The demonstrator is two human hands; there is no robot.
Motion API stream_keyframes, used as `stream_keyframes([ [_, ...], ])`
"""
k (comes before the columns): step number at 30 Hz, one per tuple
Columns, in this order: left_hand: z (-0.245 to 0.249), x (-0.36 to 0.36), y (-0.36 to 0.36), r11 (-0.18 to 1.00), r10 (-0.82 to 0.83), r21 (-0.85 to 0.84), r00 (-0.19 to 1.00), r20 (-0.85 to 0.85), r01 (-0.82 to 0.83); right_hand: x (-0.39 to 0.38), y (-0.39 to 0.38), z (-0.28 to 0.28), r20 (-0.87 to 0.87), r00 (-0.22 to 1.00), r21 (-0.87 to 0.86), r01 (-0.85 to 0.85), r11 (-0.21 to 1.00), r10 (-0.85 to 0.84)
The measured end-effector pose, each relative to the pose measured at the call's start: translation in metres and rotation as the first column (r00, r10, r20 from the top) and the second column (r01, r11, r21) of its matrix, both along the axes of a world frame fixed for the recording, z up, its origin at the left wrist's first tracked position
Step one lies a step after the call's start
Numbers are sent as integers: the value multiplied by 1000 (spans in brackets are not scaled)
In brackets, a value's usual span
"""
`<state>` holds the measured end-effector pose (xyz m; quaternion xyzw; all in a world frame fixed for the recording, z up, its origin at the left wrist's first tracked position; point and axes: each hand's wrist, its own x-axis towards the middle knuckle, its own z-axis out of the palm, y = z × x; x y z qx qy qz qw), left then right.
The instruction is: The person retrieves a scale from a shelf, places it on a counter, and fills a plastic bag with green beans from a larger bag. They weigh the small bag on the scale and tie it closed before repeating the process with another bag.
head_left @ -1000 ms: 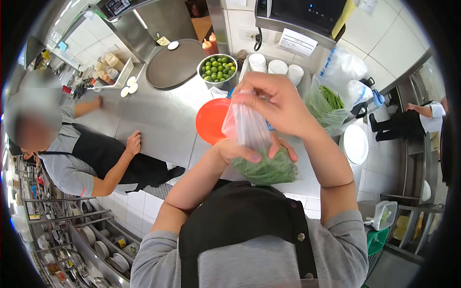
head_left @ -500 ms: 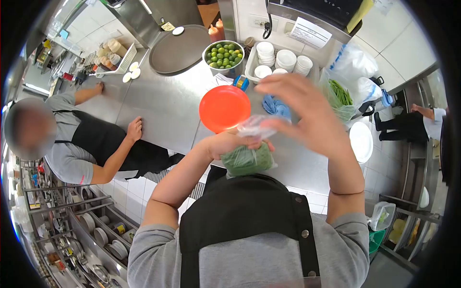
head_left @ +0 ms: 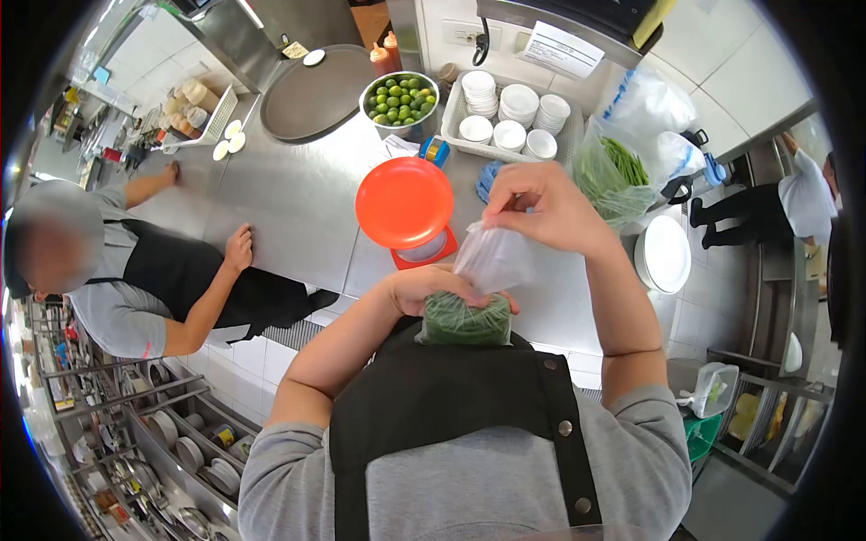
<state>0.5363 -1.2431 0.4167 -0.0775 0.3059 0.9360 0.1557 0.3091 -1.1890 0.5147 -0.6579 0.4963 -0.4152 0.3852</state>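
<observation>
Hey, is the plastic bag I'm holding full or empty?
Partly full: green produce fills the bottom of the clear plastic bag; its upper part, pinched by your right hand, looks empty.

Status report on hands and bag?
Left hand gripping bag at its neck. Right hand pinching the top. Red plate just beyond, not blocking.

Stretches out in steel as a desk (head_left: 298,203), carrying a round tray (head_left: 311,95), a bowl (head_left: 397,132) of limes (head_left: 400,97), a basket (head_left: 451,110) of white dishes (head_left: 519,102), a blue cloth (head_left: 488,179) and, nearer the front, a red-based scale (head_left: 424,256) beneath an orange plate (head_left: 403,203).
</observation>
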Motion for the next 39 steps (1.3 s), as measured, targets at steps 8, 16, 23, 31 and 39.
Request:
stream_keyframes([
  [8,-19,16,-10,980,182,-119,964,192,-161,56,60,29,-402,889,-120,-291,949,222],
  [16,-34,12,-11,984,22,-180,991,134,3,45,58,2,-664,688,199,-216,956,293],
  [23,-12,16,5,953,119,-267,988,-100,-142,0,47,-32,-214,919,203,-289,935,331],
  [31,4,6,11,955,217,-220,975,55,-200,28,56,-74,562,823,377,-163,912,-85],
  [39,-22,10,10,905,383,-232,920,82,-356,36,66,-80,-62,994,-13,88,996,-88],
])
